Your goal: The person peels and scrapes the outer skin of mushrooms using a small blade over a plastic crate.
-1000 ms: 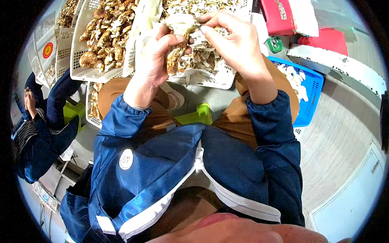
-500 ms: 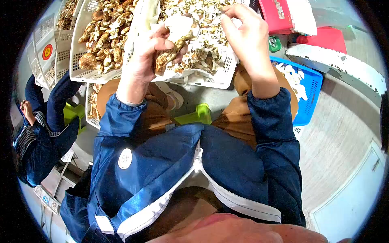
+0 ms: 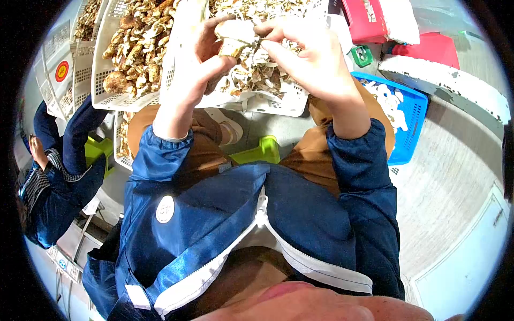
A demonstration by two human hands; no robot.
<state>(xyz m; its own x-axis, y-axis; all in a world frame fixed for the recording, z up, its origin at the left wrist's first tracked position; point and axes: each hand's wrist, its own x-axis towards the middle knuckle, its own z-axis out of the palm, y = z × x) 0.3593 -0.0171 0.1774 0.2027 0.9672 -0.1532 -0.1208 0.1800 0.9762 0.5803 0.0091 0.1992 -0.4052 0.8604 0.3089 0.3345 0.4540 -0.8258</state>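
My left hand (image 3: 195, 72) is closed around a mushroom (image 3: 235, 33). Its pale whitish part faces up, with a brown, rough part below, between thumb and fingers. At the mushroom's right edge, my right hand (image 3: 316, 61) makes a pinch with thumb and forefinger. Whatever those fingertips hold is too small to make out. Both hands are above a white crate (image 3: 292, 107) lined with pale sheeting and filled with mushroom trimmings (image 3: 267, 80).
To the left, another white crate (image 3: 96, 88) holds many brown mushrooms (image 3: 136, 59). A blue basket (image 3: 412, 128) with white pieces stands at my right. Red containers (image 3: 367, 21) and a white ledge (image 3: 455, 85) are beyond it. A seated person (image 3: 59, 198) is at far left.
The mushroom in my left hand has turned, from its brown length pointing down toward me to its pale part up. My right hand has come left and down to its edge.
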